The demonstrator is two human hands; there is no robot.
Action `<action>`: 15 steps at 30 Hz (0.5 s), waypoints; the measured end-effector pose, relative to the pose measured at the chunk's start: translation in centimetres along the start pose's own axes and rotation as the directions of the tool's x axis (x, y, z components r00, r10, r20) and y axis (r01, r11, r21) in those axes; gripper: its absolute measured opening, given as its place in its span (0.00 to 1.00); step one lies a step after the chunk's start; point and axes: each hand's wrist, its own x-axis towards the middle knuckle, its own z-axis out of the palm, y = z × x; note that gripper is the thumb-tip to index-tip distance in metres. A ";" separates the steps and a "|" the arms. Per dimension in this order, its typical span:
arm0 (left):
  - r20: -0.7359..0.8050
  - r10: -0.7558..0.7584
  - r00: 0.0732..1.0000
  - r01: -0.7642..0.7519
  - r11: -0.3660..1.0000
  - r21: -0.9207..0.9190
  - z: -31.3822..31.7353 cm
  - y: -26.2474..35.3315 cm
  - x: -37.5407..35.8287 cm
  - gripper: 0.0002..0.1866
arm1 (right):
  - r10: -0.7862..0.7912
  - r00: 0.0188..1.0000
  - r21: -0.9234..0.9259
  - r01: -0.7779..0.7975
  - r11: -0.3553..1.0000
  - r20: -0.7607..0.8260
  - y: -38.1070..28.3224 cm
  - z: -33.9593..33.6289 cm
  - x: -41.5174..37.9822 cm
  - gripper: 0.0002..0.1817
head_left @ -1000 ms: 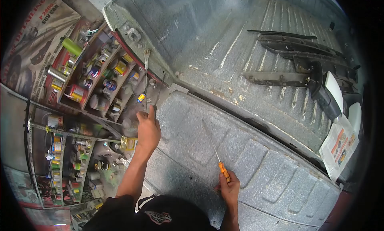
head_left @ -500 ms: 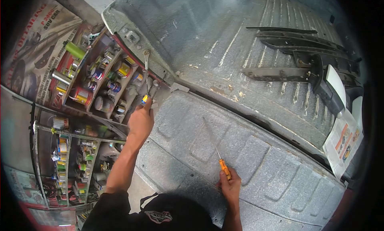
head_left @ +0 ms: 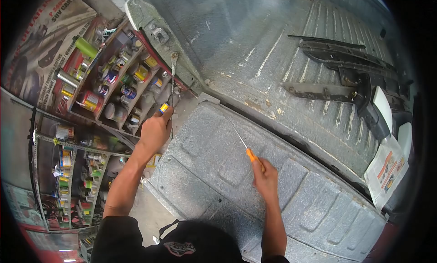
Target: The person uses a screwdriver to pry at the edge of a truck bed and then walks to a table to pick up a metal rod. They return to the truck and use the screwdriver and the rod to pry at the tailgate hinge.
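My right hand (head_left: 266,176) is closed around the orange handle of a screwdriver (head_left: 251,154). The long thin shaft points up and left over the grey, speckled tailgate (head_left: 218,158). At the tailgate's upper left corner, my left hand (head_left: 154,131) is closed, its fingers beside the tailgate strap (head_left: 173,76). A small yellow-and-blue thing (head_left: 164,108) shows at the top of that fist; I cannot tell what the fingers grip. The strap runs from a bolt on the truck bed's side down past the fingers to the tailgate corner.
The ribbed truck bed (head_left: 259,76) lies beyond the tailgate, with black trim pieces (head_left: 346,58) and a newspaper sheet (head_left: 387,172) at its right. Wooden shelves (head_left: 118,76) of paint cans stand at left, above a metal rack (head_left: 77,185). A printed banner (head_left: 50,49) hangs behind.
The right hand and screwdriver have moved up over the tailgate. The strap now looks straighter, and the left hand has shifted slightly left. The camera view has shifted a little.
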 end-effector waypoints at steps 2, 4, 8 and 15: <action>0.023 0.009 1.000 -0.009 1.000 -0.030 -0.2 -1.2 0.2 0.24 | -0.258 0.966 -0.044 0.256 0.966 -0.030 -1.0 2.0 4.7 0.20; 0.031 -0.004 1.000 0.005 0.999 -0.041 -0.5 -1.5 0.5 0.24 | -0.225 0.972 -0.120 0.232 0.965 0.064 -3.3 3.1 8.3 0.20; 0.022 -0.053 0.998 0.054 0.998 -0.021 -0.6 -0.7 0.5 0.26 | -0.200 0.972 -0.021 0.204 0.979 0.120 -3.7 6.0 13.4 0.22; 0.091 -0.089 0.992 0.084 0.994 0.063 -1.9 1.8 1.4 0.26 | -0.080 0.988 0.030 0.076 0.997 0.135 -3.4 7.4 15.2 0.24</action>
